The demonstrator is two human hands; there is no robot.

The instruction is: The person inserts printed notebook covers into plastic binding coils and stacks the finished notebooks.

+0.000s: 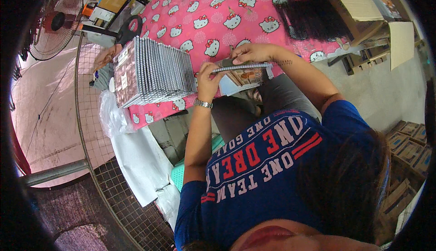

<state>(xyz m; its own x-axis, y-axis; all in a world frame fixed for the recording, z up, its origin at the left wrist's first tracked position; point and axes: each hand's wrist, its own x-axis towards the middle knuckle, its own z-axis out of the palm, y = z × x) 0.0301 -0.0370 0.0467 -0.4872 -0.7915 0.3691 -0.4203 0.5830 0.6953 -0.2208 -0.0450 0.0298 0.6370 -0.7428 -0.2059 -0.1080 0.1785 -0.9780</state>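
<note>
A notebook (244, 79) with a photo cover is held up at the near edge of the table, over my lap. My left hand (208, 79), with a metal-band watch on its wrist, is closed on the notebook's left end. My right hand (254, 53) is closed with bent fingers at its upper, bound edge. A dark wire coil (285, 62) sticks out past the right end of that edge. To the left of my left hand stands a tall stack of coil-bound notebooks (156, 71), their bound edges facing up and right.
A pink cartoon-print cloth (200, 5) covers the table. Many loose black coils (313, 17) lie at its far right, beside an open cardboard box (354, 1). A fan (57, 21) stands at the far left. Brown bundles (408, 146) sit on the right floor.
</note>
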